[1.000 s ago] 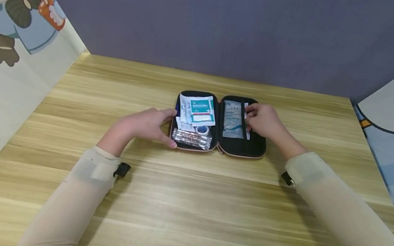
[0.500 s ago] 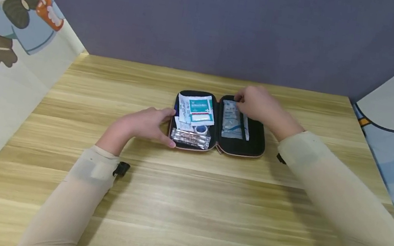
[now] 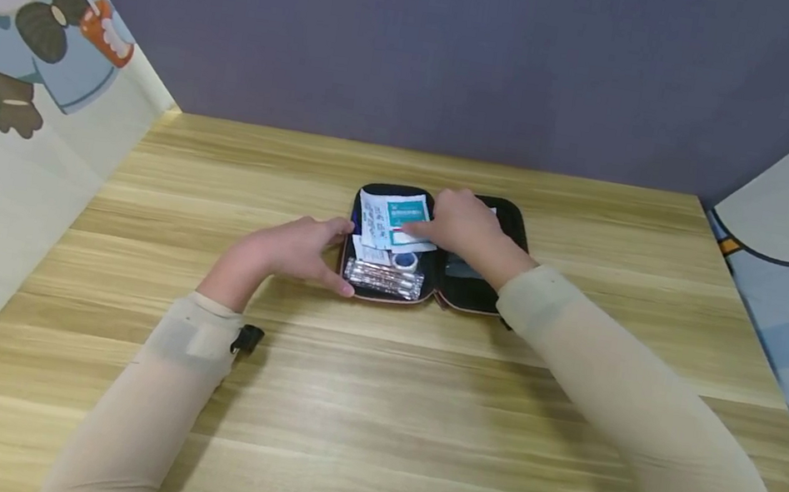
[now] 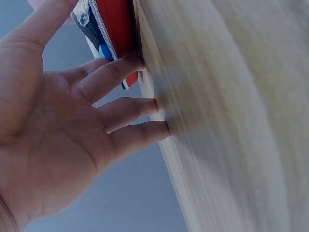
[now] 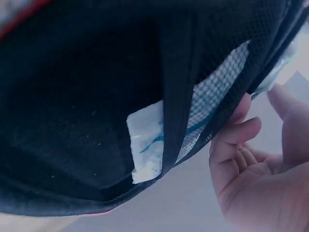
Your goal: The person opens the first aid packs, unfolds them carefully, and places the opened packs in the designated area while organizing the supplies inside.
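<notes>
An unfolded black first-aid case (image 3: 474, 295) with a zipped edge lies on the table. Its left half holds a white-and-green packet (image 3: 375, 211), a tape roll (image 3: 404, 262) and a clear sleeve of cotton swabs (image 3: 384, 279). My left hand (image 3: 296, 247) touches the case's left side with its fingers spread, some fingertips on the table in the left wrist view. Over the middle of the case, my right hand (image 3: 464, 226) pinches the right edge of the white-and-green packet. Behind the right half's mesh and strap sits another white-and-blue packet (image 5: 147, 137), mostly hidden in the head view.
The wooden table (image 3: 371, 411) extends around the case on all sides. A dark partition (image 3: 452, 52) rises at the back, and printed panels (image 3: 34, 170) stand to the left and right.
My right hand has left the strap and packet in the right half and moved left over the white-and-green packet, which has shifted slightly right. My left hand stays at the case's left side.
</notes>
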Demonstrator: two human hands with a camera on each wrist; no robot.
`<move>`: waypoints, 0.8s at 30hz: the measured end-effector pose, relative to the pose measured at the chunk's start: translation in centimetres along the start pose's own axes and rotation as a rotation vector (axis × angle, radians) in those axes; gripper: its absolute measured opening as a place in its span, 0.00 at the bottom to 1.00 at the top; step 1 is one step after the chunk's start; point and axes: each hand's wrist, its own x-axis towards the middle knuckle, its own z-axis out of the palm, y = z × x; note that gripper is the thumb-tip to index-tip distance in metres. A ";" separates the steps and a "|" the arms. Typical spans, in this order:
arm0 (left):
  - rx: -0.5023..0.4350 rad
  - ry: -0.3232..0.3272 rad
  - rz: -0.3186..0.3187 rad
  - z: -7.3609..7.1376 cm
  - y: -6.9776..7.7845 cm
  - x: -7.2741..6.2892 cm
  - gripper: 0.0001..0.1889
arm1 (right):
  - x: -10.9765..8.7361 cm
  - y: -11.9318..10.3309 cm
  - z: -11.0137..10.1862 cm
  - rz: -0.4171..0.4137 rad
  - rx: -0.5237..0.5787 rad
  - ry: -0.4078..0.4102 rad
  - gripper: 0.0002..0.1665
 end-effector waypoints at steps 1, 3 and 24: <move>0.003 0.000 -0.002 0.0 0.0 0.0 0.64 | 0.0 0.2 0.0 0.010 0.016 0.001 0.37; 0.009 0.002 -0.002 0.0 0.0 0.1 0.64 | -0.1 0.7 -0.3 0.013 0.054 -0.003 0.37; -0.005 -0.007 -0.016 0.2 -0.1 0.3 0.65 | -2.4 10.8 -2.5 0.007 0.272 0.063 0.20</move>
